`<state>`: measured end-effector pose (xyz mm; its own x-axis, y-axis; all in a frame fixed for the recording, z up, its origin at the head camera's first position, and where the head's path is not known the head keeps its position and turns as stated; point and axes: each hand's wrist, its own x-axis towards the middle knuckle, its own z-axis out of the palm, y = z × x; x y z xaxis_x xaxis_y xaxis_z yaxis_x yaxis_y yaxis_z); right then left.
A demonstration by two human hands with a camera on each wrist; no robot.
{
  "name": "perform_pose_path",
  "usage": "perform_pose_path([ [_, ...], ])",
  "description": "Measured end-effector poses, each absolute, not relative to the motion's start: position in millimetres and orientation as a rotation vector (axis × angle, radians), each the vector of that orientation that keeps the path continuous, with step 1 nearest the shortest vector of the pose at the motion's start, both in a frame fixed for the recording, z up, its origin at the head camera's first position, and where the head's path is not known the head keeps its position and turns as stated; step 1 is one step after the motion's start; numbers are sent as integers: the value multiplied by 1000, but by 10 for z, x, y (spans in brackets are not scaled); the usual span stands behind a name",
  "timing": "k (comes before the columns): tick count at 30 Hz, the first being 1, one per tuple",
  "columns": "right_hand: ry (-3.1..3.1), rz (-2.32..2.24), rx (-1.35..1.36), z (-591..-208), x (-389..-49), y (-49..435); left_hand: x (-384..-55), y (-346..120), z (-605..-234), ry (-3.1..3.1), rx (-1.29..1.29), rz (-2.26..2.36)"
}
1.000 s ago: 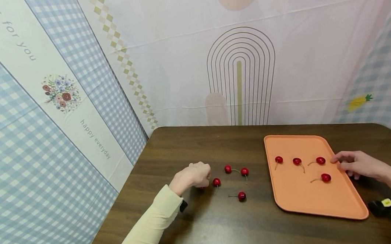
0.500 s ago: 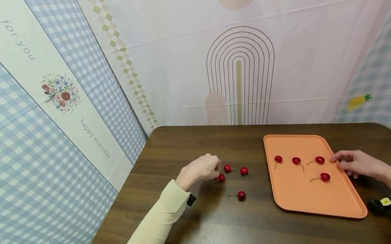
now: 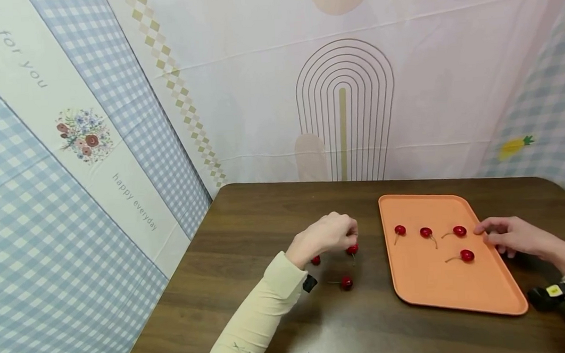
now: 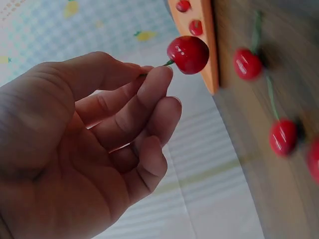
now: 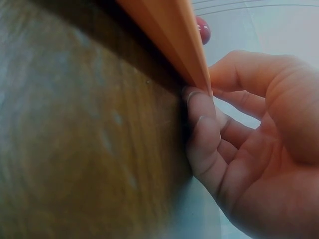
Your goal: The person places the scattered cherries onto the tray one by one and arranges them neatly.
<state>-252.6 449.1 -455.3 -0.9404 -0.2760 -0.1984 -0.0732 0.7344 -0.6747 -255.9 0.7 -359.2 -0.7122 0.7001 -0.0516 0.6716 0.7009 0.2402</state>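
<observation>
My left hand (image 3: 326, 235) pinches a red cherry (image 4: 188, 55) by its green stem between thumb and fingertips, above the table. Below it on the wood lie loose cherries, one by the wrist (image 3: 316, 260) and another cherry (image 3: 346, 283) nearer the front. In the left wrist view, a table cherry (image 4: 247, 63) and a second cherry (image 4: 283, 137) show with their stems. At the right, my right hand (image 3: 520, 238) grips the side rim of an orange tray (image 3: 442, 291), thumb on one side and fingers on the other. Several cherries (image 3: 426, 233) lie on the tray.
The dark wooden table (image 3: 256, 215) reaches back to a pale wall cloth (image 3: 251, 119) with an arch print. Blue checked cloth (image 3: 40, 221) hangs along the left side. A black wrist strap (image 3: 552, 293) is on the right arm, close to the tray's corner.
My left hand has lifted a cherry and moved right across the table toward the tray, passing over the other cherries. The right hand has stayed at the tray's rim.
</observation>
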Motion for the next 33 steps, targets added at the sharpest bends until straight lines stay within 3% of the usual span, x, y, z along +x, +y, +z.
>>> perform_pose_path([
  [12,2654,-1013,-301,-4561,-2541,4498,-2557,491,-3640,2803,1233,349],
  [33,2653,-1020,-288,-4580,-2545,4510,-2661,1078,-4003,2740,1116,544],
])
